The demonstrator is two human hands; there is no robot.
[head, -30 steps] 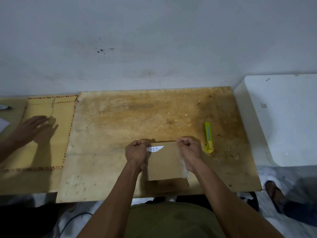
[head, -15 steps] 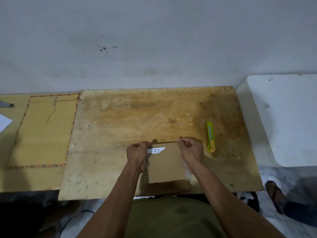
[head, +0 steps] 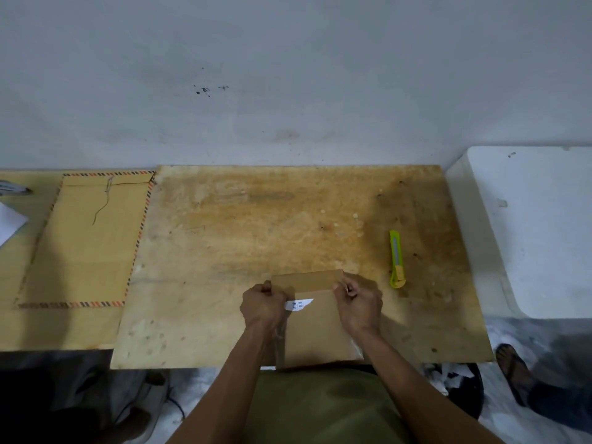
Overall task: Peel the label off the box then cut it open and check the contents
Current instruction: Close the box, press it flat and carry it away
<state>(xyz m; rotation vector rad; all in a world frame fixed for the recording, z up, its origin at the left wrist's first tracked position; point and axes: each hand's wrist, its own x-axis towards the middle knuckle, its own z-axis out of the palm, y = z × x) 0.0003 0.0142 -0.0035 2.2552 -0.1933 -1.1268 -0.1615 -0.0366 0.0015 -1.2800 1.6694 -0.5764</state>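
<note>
The box [head: 317, 328] has tipped flatter, long axis running away from the person; both hands [head: 262, 304] [head: 358, 302] grip its far corners, seemingly pinching. Cutter [head: 396, 259] lies right on the desk [head: 224, 251].

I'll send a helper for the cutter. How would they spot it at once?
Start at the stained wooden board. Near its right side, beyond the right hand gripping the brown box, lies the utility knife. It alone is bright yellow-green.
</note>
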